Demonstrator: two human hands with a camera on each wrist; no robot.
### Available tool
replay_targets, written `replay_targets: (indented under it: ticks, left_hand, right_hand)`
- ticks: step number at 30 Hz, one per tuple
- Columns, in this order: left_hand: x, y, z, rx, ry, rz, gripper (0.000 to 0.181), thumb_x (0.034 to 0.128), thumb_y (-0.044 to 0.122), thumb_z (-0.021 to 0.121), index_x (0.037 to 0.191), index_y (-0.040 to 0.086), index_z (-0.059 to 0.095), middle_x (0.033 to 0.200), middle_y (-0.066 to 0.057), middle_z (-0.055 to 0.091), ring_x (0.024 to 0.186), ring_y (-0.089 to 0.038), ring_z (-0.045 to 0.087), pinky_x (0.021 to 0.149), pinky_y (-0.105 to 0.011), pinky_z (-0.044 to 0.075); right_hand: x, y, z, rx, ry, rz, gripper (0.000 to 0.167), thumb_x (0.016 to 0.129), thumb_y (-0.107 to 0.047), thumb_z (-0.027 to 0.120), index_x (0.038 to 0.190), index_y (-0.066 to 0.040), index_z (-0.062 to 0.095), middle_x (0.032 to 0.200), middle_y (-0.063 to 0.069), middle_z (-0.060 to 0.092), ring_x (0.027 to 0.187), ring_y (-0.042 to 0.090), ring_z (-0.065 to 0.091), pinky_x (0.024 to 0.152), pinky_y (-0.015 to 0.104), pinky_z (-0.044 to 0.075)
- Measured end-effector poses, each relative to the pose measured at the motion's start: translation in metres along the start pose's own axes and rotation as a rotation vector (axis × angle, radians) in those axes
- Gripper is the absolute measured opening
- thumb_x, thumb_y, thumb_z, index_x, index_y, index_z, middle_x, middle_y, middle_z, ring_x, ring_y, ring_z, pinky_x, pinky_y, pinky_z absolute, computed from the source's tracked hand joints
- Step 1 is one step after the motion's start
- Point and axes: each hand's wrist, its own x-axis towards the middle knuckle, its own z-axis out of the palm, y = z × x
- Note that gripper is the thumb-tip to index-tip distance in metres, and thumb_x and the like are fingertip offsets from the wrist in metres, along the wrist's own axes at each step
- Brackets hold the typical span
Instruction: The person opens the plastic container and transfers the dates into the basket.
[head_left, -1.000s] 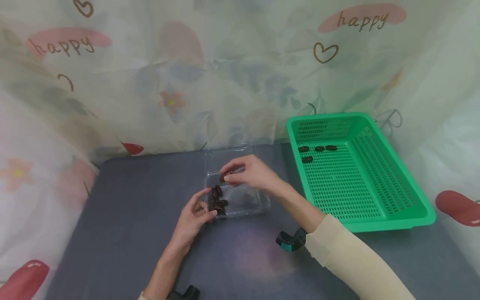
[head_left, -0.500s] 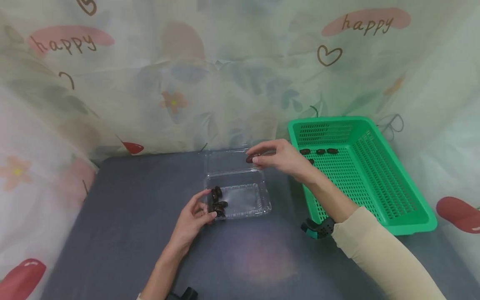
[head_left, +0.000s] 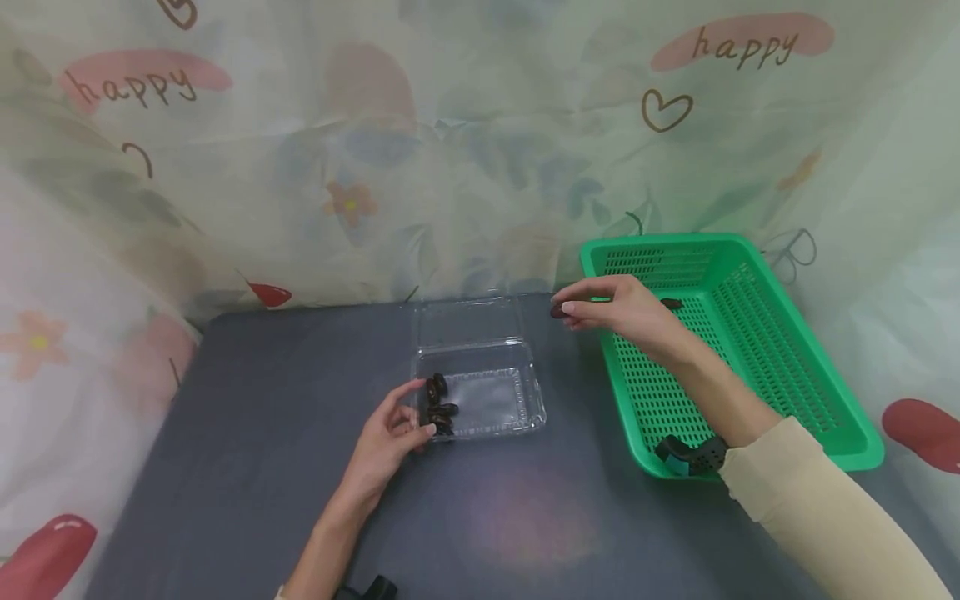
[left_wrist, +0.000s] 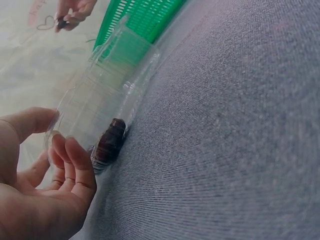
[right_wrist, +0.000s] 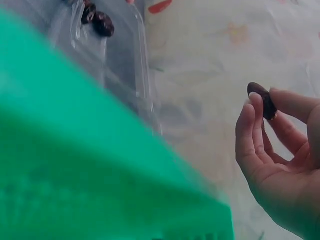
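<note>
A clear plastic box (head_left: 491, 396) lies with its lid (head_left: 468, 323) folded back. Several dark, wrinkled dates (head_left: 437, 389) sit along its left side. My left hand (head_left: 381, 442) holds that side, its thumb at the front corner and a finger farther back; the left wrist view shows the other fingers (left_wrist: 80, 162) curled beside the wall. Between thumb and fingertips my right hand (head_left: 630, 312) pinches one date (right_wrist: 263, 101), just outside the left rim of the green basket (head_left: 625, 408). One date (head_left: 672, 303) shows inside the basket; my right hand and forearm hide part of its interior.
A dark grey cloth (head_left: 285, 417) covers the table. Behind it hangs a patterned curtain (head_left: 465, 167), close to the box lid and the basket's back. The basket has raised, slotted walls.
My right hand has carried the pinched date up out of the box and rightward to the basket's left edge. My left hand has stayed at the box.
</note>
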Motion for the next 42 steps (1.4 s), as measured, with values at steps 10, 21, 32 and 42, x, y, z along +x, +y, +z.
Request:
replay_targets:
  ticks: [10, 21, 32, 42]
  left_hand:
    - [0.001, -0.001, 0.002, -0.012, 0.007, 0.003, 0.066, 0.0859, -0.005, 0.071, 0.141, 0.024, 0.05, 0.086, -0.005, 0.047, 0.071, -0.018, 0.057, 0.069, -0.034, 0.053]
    - [0.001, -0.002, 0.001, -0.013, 0.001, 0.012, 0.064, 0.0872, -0.002, 0.071, 0.141, 0.025, 0.05, 0.086, -0.005, 0.047, 0.072, -0.018, 0.056, 0.069, -0.034, 0.053]
    - [0.0, -0.004, 0.001, -0.017, -0.004, 0.021, 0.064, 0.0875, -0.001, 0.072, 0.141, 0.026, 0.05, 0.086, -0.005, 0.047, 0.069, -0.016, 0.054, 0.069, -0.034, 0.053]
    - [-0.001, -0.003, 0.001, -0.02, -0.008, 0.029, 0.064, 0.0874, 0.0, 0.072, 0.142, 0.024, 0.05, 0.086, -0.005, 0.047, 0.07, -0.016, 0.056, 0.069, -0.033, 0.053]
  right_hand:
    - [-0.011, 0.01, -0.032, 0.004, 0.066, 0.062, 0.041, 0.097, -0.02, 0.067, 0.131, 0.001, 0.06, 0.125, 0.013, 0.064, 0.11, 0.026, 0.065, 0.092, 0.036, 0.053]
    - [-0.008, 0.034, -0.068, 0.027, 0.067, 0.099, 0.047, 0.097, -0.019, 0.066, 0.137, 0.003, 0.054, 0.13, 0.011, 0.06, 0.111, 0.017, 0.064, 0.094, 0.031, 0.051]
    - [-0.005, 0.065, -0.099, 0.111, 0.116, 0.139, 0.049, 0.101, -0.017, 0.058, 0.142, 0.008, 0.045, 0.119, 0.0, 0.064, 0.108, 0.012, 0.066, 0.098, 0.034, 0.049]
    - [-0.004, 0.085, -0.117, 0.15, 0.159, 0.202, 0.053, 0.099, -0.019, 0.062, 0.142, 0.006, 0.046, 0.112, -0.003, 0.068, 0.105, 0.01, 0.067, 0.096, 0.034, 0.05]
